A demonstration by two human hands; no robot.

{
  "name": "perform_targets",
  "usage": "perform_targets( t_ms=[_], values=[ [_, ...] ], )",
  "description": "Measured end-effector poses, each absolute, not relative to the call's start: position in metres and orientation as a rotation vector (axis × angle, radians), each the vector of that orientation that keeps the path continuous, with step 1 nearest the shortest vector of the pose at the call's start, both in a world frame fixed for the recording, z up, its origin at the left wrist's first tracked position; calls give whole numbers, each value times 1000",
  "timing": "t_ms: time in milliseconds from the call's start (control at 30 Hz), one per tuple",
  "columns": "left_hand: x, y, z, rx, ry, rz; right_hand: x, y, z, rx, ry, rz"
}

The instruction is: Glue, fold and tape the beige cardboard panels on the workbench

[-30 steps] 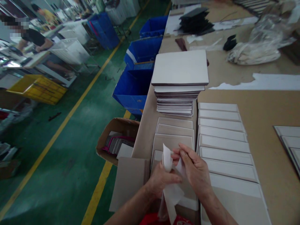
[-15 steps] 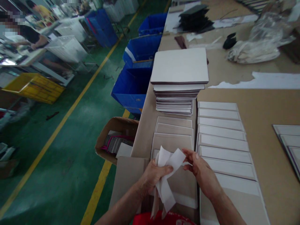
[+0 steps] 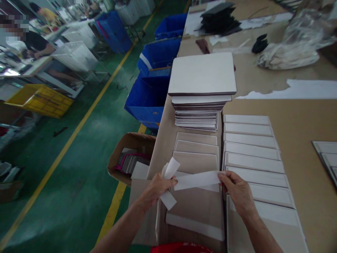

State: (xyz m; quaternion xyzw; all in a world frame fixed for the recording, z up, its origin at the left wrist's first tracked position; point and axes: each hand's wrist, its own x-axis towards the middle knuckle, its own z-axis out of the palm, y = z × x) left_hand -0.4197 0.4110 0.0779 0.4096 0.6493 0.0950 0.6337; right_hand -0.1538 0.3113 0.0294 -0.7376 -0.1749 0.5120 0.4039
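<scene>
My left hand is closed around several white paper strips, their ends sticking out above and below the fingers. One white strip stretches sideways across to my right hand, which pinches its far end between thumb and fingers. Below the strip lie overlapping beige panels with pale edges. Beside my right hand runs a second row of overlapping panels, each showing a white band along its upper edge.
Beyond the panels stands a tall stack of pale boards. Blue bins and a cardboard box line the table's left side. Dark pieces and a clear plastic bag lie farther back. A person sits at the far left.
My right hand has taken hold of one strip's end and drawn it to the right, away from the bunch. My left hand has shifted left with the other strips.
</scene>
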Motion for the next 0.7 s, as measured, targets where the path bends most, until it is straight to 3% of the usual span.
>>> perform_targets(
  t_ms=[700],
  values=[
    [-387,471,-4,1209,1920,552,-153,364,-12,-2173,-1246,566]
  ],
)
